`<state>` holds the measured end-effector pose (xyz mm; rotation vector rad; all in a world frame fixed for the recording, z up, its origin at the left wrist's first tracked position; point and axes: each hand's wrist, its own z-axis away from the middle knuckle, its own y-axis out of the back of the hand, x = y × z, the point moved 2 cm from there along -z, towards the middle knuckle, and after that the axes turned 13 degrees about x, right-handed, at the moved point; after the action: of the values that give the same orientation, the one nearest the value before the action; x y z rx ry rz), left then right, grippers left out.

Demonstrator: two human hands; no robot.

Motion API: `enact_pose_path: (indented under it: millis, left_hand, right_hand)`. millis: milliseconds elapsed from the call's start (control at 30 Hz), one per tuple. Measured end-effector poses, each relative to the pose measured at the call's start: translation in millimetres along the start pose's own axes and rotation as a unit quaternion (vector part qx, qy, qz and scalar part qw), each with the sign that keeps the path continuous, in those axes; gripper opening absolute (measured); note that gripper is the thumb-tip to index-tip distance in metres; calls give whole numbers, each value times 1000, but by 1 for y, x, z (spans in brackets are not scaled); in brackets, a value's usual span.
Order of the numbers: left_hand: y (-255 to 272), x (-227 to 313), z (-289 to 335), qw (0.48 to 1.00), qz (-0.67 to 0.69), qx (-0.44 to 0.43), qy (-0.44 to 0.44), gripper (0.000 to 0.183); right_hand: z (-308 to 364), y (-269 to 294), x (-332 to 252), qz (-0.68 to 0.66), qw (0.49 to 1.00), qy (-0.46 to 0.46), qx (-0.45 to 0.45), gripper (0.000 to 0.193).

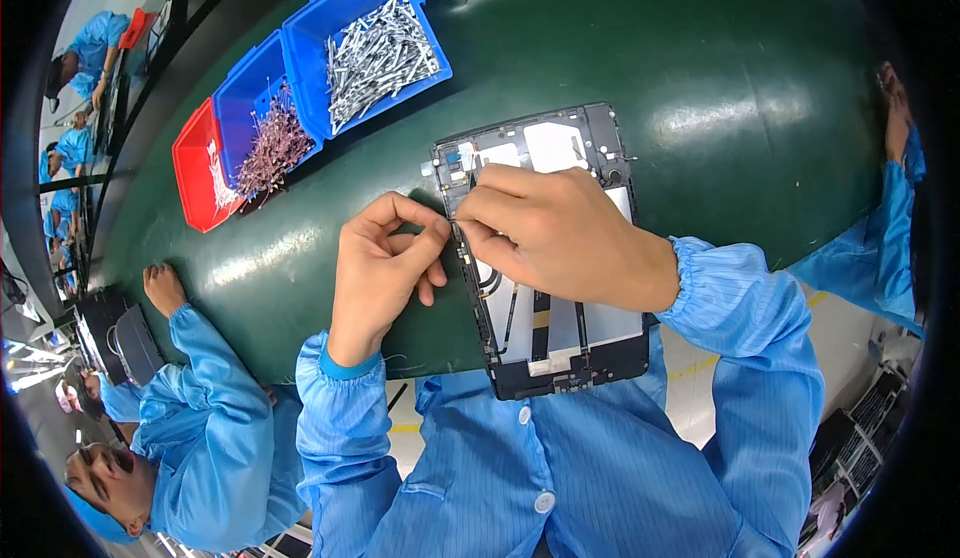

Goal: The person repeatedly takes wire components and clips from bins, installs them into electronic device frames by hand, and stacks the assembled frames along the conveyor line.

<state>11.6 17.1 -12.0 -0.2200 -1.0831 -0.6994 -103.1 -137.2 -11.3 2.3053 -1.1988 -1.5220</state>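
An opened tablet chassis [612, 328], black-framed with bare inner parts, lies slightly tilted in front of me, its lower end by my jacket. My left hand [378, 263] is at its left edge, thumb and index finger pressed together; anything between them is too small to make out. My right hand [560, 233] reaches across the chassis from the right. Its fingers are pinched at the same left edge, close to my left fingertips, and what they grip is hidden. Dark cables and strips [541, 323] run along the chassis's pale inner plate below my right hand.
Beyond my left hand stand a blue bin [440, 70] of silvery strips, a blue bin [232, 98] of thin pinkish wired parts and a red bin [190, 183] of small white pieces. They rest on a green table [720, 88]. Co-workers in blue sit left [215, 418] and right [890, 218].
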Motion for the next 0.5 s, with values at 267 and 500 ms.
enact_pose_path:
  millis: [267,500]
  left_hand:
    - [-4,0,0,1000,-5,11,-13,8]
    - [-3,-4,0,1000,0,-1,-13,10]
  right_hand:
    - [1,1,-1,-2,1000,-11,-7,8]
    - [1,6,-2,-23,997,-68,13,10]
